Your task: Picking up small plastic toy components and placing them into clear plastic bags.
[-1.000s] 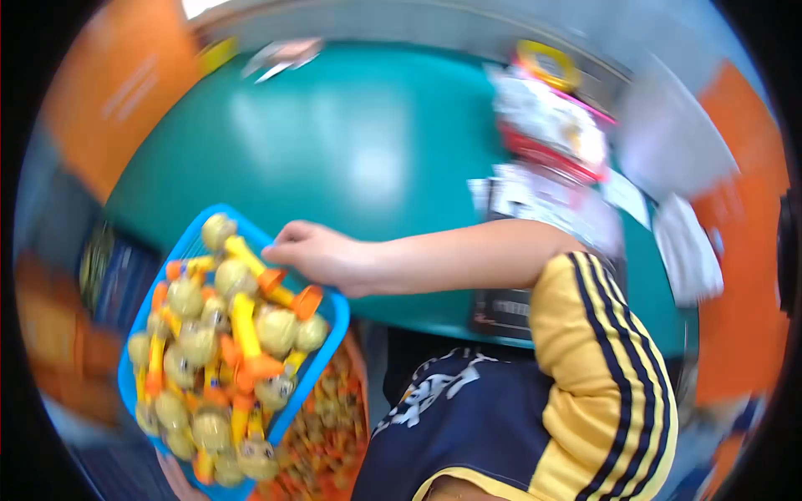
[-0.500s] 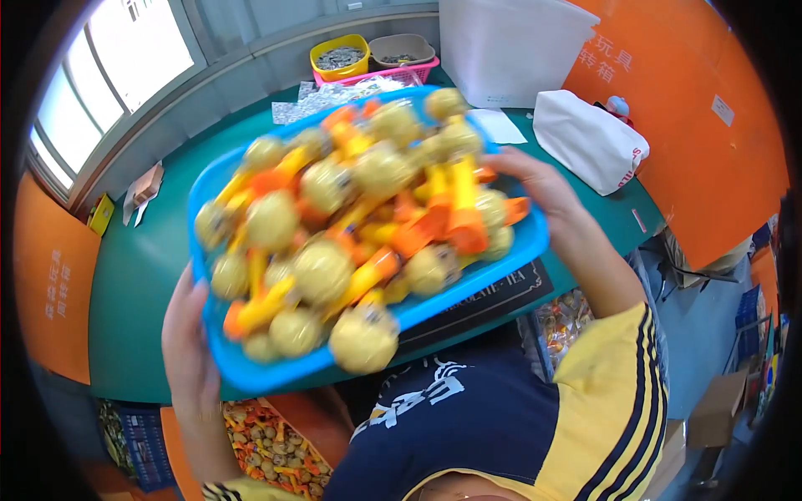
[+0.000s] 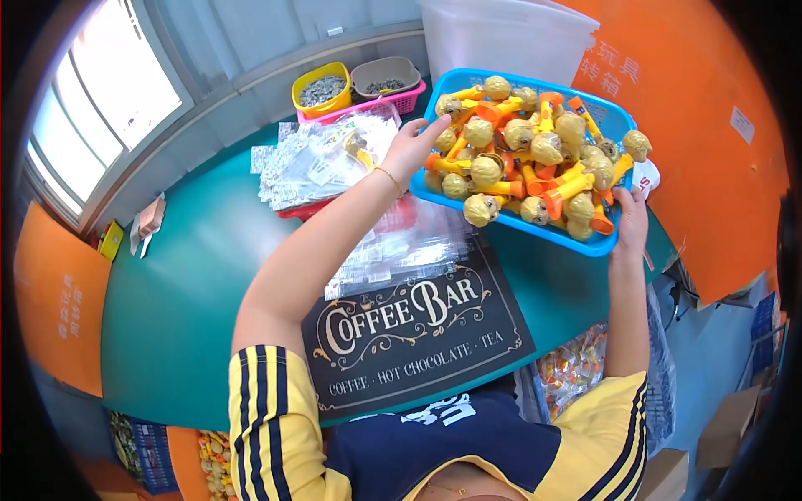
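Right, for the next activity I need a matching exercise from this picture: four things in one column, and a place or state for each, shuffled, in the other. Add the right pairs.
Column one
1. left hand
2. blue basket
3. black mat
4. yellow bowl

Column two
A. flat on the green table
B. holding small grey pieces
C. at the blue basket's left end
D. heaped with yellow and orange toys

Right pairs: 1-C, 2-D, 3-A, 4-B
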`<state>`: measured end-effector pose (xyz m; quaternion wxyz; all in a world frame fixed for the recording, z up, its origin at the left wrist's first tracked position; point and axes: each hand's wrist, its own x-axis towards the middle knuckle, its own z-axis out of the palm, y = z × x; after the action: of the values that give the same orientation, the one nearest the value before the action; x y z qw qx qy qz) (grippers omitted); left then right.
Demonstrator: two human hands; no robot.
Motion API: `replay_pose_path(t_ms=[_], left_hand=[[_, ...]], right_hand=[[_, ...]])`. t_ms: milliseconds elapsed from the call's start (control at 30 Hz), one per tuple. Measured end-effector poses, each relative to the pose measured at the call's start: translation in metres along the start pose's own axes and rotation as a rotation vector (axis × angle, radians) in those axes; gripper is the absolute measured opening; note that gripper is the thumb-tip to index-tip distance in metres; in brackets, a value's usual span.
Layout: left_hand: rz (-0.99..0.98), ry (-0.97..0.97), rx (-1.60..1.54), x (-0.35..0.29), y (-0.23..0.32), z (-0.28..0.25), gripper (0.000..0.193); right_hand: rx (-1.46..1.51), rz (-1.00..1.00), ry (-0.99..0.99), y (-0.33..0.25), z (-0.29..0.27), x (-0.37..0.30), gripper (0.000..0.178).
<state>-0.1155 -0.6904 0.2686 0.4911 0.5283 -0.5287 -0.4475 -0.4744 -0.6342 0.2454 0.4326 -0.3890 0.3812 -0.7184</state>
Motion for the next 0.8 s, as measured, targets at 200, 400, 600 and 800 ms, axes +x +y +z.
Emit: replay_pose_path(t_ms=[200, 400, 600, 800], left_hand=[[0.106, 0.125, 0.112, 0.024, -0.013, 0.010, 0.088], [0.529, 0.043, 0.421, -0.025, -0.023, 0.027, 0.087], [0.833, -0.170, 0.987, -0.071, -0.042, 0.049, 0.084], [0.923, -0.137, 0.970, -0.062, -0.065, 0.071, 0.072]], right_hand=[[-0.026, -0.074, 0.106, 0.052, 0.020, 0.033, 0.015], [-0.095, -0.119, 0.105, 0.097, 0.003, 0.044, 0.013], [-0.082, -0.134, 0.078, 0.091, 0.009, 0.041, 0.013], [-0.171, -0.238, 0.105, 0.083, -0.012, 0.039, 0.011]])
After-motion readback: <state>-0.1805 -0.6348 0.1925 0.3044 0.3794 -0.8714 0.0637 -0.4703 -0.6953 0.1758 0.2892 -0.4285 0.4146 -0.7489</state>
